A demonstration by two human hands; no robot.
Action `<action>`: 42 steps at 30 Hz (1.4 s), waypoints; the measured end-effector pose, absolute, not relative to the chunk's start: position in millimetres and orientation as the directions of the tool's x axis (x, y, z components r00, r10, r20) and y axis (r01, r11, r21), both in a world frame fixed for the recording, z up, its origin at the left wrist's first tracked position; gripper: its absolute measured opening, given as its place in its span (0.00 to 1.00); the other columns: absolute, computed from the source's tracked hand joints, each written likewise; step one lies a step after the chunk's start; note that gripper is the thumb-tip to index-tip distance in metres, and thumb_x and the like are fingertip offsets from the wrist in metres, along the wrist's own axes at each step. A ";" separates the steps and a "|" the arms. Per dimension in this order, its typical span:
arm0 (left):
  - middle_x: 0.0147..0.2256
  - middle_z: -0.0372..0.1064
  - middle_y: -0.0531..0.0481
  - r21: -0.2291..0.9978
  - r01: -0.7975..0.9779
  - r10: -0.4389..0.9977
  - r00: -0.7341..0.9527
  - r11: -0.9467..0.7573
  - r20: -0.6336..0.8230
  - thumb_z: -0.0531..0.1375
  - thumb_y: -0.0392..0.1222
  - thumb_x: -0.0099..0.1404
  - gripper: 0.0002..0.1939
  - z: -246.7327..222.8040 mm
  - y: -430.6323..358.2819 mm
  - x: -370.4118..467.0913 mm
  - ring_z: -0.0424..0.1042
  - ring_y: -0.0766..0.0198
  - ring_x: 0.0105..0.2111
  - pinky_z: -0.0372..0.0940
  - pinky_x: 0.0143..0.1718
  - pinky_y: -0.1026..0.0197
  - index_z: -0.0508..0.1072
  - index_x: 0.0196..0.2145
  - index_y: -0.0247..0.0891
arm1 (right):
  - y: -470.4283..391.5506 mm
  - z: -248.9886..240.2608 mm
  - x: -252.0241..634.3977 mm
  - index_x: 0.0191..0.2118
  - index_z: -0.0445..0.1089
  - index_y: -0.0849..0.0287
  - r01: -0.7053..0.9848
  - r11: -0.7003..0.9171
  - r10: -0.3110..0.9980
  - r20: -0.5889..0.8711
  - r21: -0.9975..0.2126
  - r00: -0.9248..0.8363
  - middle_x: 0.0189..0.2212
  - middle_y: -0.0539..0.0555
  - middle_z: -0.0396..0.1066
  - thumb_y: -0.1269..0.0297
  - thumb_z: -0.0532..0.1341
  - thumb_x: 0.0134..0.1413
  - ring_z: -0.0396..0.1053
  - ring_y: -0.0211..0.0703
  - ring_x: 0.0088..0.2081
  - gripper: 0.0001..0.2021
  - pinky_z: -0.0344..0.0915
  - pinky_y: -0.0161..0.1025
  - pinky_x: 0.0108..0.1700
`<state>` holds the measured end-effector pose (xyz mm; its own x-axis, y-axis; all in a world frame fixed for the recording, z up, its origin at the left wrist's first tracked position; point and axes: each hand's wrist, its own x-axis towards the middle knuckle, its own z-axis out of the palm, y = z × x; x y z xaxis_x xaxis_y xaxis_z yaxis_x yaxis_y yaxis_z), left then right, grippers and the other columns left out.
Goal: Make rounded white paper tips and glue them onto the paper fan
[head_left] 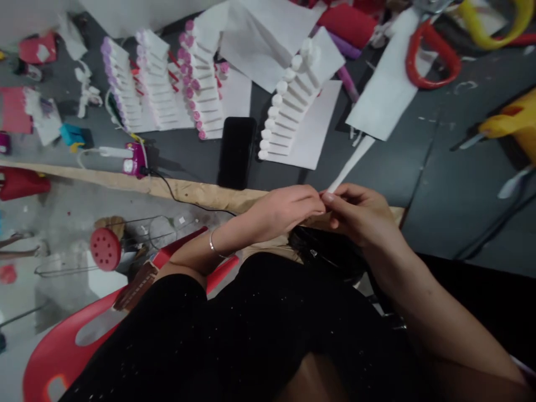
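A narrow white strip (354, 162) runs from under a white sheet (385, 92) on the grey table down to my two hands. My right hand (364, 215) pinches its lower end between thumb and forefinger. Right beside it, my left hand (288, 209) has its fingers pressed together at the same end; whatever they hold is too small to make out. Beyond my hands, a row of white rolled pieces (282, 100) lies on white paper. Left of that row is a black phone (237, 152) at the table's edge.
Rows of pink (199, 84), pale pink (154, 84) and purple rolled pieces (121, 84) lie farther left. Red-handled scissors (433, 58) and a yellow tool (511, 125) are on the right. A purple adapter (134, 160) trails a black cable along the near edge.
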<state>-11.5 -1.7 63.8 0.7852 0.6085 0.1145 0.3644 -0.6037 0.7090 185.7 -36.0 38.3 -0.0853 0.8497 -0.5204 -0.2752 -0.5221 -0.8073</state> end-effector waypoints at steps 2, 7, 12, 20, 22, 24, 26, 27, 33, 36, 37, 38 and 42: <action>0.45 0.80 0.47 0.705 0.354 0.614 0.775 -0.614 0.146 0.58 0.39 0.77 0.09 62.4 -0.4 -11.5 0.80 0.64 0.44 0.75 0.47 0.62 0.79 0.45 0.41 | -34.0 37.7 185.2 0.25 0.75 0.56 -0.297 -0.539 0.835 -0.546 -0.788 -0.067 0.19 0.47 0.74 0.48 0.82 0.33 0.64 0.30 0.14 0.22 0.62 0.29 0.15; 0.42 0.81 0.50 0.643 0.342 0.584 0.785 -0.686 0.206 0.58 0.40 0.77 0.08 58.9 11.1 -8.7 0.80 0.66 0.40 0.75 0.40 0.66 0.78 0.44 0.42 | -29.3 35.2 186.7 0.25 0.74 0.57 -0.325 -0.525 0.840 -0.539 -0.786 -0.054 0.20 0.48 0.75 0.46 0.80 0.36 0.64 0.29 0.15 0.23 0.63 0.29 0.16; 0.39 0.80 0.49 0.548 0.276 0.519 0.776 -0.790 0.358 0.59 0.40 0.77 0.07 52.9 20.1 -3.0 0.79 0.66 0.40 0.75 0.42 0.64 0.78 0.42 0.39 | -27.2 34.7 189.4 0.25 0.76 0.58 -0.322 -0.484 0.863 -0.506 -0.813 -0.020 0.20 0.48 0.75 0.46 0.80 0.37 0.68 0.31 0.19 0.22 0.67 0.29 0.19; 0.38 0.81 0.52 0.658 0.295 0.581 0.769 -0.693 0.267 0.62 0.37 0.74 0.04 56.8 28.7 4.1 0.79 0.67 0.38 0.73 0.42 0.66 0.78 0.41 0.41 | -29.1 34.6 195.7 0.27 0.78 0.59 -0.254 -0.418 0.900 -0.436 -0.872 0.020 0.22 0.49 0.75 0.45 0.79 0.41 0.67 0.31 0.21 0.21 0.67 0.29 0.20; 0.36 0.81 0.53 0.673 0.322 0.605 0.762 -0.665 0.233 0.63 0.38 0.74 0.03 59.5 30.4 6.1 0.79 0.68 0.36 0.72 0.41 0.66 0.78 0.42 0.41 | -29.3 36.4 197.2 0.29 0.78 0.59 -0.248 -0.406 0.906 -0.423 -0.879 0.015 0.24 0.50 0.76 0.47 0.79 0.41 0.68 0.32 0.23 0.21 0.68 0.30 0.21; 0.36 0.81 0.53 0.672 0.328 0.611 0.757 -0.663 0.233 0.63 0.39 0.74 0.03 61.4 32.0 8.0 0.78 0.68 0.35 0.72 0.40 0.66 0.78 0.41 0.41 | -27.6 38.0 198.6 0.30 0.77 0.60 -0.256 -0.393 0.911 -0.411 -0.883 0.019 0.25 0.50 0.76 0.48 0.79 0.42 0.70 0.34 0.24 0.21 0.69 0.31 0.22; 0.36 0.81 0.53 0.657 0.310 0.598 0.755 -0.687 0.269 0.63 0.38 0.74 0.03 62.0 33.8 9.7 0.79 0.68 0.36 0.71 0.40 0.66 0.78 0.40 0.41 | -23.7 38.9 200.1 0.30 0.76 0.60 -0.270 -0.390 0.912 -0.411 -0.881 0.024 0.24 0.50 0.75 0.47 0.80 0.40 0.72 0.35 0.25 0.22 0.69 0.31 0.22; 0.36 0.81 0.53 0.645 0.303 0.592 0.752 -0.702 0.291 0.63 0.37 0.74 0.04 61.9 34.7 10.5 0.79 0.68 0.36 0.71 0.40 0.67 0.78 0.39 0.40 | -21.1 39.1 200.9 0.29 0.75 0.59 -0.276 -0.394 0.909 -0.415 -0.877 0.021 0.24 0.50 0.75 0.46 0.80 0.39 0.72 0.35 0.25 0.23 0.68 0.31 0.21; 0.40 0.80 0.51 0.540 0.314 0.550 0.756 -0.781 0.355 0.60 0.41 0.77 0.06 57.6 42.6 15.7 0.79 0.68 0.39 0.70 0.41 0.66 0.77 0.44 0.39 | -3.6 37.5 206.9 0.26 0.69 0.58 -0.300 -0.401 0.907 -0.421 -0.866 0.001 0.20 0.47 0.72 0.44 0.80 0.38 0.70 0.34 0.22 0.26 0.67 0.30 0.20; 0.40 0.79 0.50 0.491 0.316 0.520 0.773 -0.812 0.363 0.59 0.42 0.78 0.07 52.5 51.0 20.2 0.78 0.67 0.39 0.70 0.42 0.65 0.76 0.45 0.39 | 6.6 36.5 211.3 0.26 0.68 0.57 -0.288 -0.382 0.915 -0.402 -0.878 0.013 0.19 0.46 0.71 0.46 0.80 0.39 0.69 0.32 0.21 0.25 0.66 0.29 0.20; 0.40 0.79 0.50 0.480 0.315 0.515 0.773 -0.819 0.371 0.59 0.41 0.78 0.07 50.6 54.9 22.2 0.77 0.67 0.40 0.70 0.42 0.64 0.76 0.45 0.39 | 10.9 36.2 213.2 0.26 0.68 0.57 -0.281 -0.375 0.918 -0.396 -0.884 0.019 0.19 0.46 0.71 0.47 0.80 0.39 0.69 0.32 0.22 0.25 0.66 0.29 0.19; 0.40 0.78 0.49 0.474 0.315 0.513 0.770 -0.822 0.379 0.58 0.40 0.78 0.06 48.7 59.2 24.5 0.77 0.66 0.40 0.70 0.42 0.64 0.75 0.45 0.38 | 15.7 35.9 215.4 0.26 0.68 0.57 -0.271 -0.367 0.921 -0.388 -0.890 0.026 0.19 0.46 0.71 0.48 0.81 0.39 0.70 0.33 0.22 0.24 0.65 0.29 0.19; 0.41 0.77 0.49 0.436 0.318 0.503 0.755 -0.842 0.420 0.56 0.43 0.79 0.09 42.0 78.8 34.8 0.76 0.66 0.40 0.69 0.41 0.64 0.74 0.45 0.38 | 37.7 34.1 225.7 0.26 0.69 0.57 -0.204 -0.322 0.941 -0.337 -0.924 0.039 0.19 0.46 0.71 0.51 0.80 0.41 0.70 0.34 0.23 0.22 0.62 0.29 0.19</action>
<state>34.8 78.8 42.0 0.7552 0.5030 0.4204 0.3179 -0.8419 0.4361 225.7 37.7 34.1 0.0385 0.9408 -0.3367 -0.2044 -0.3224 -0.9243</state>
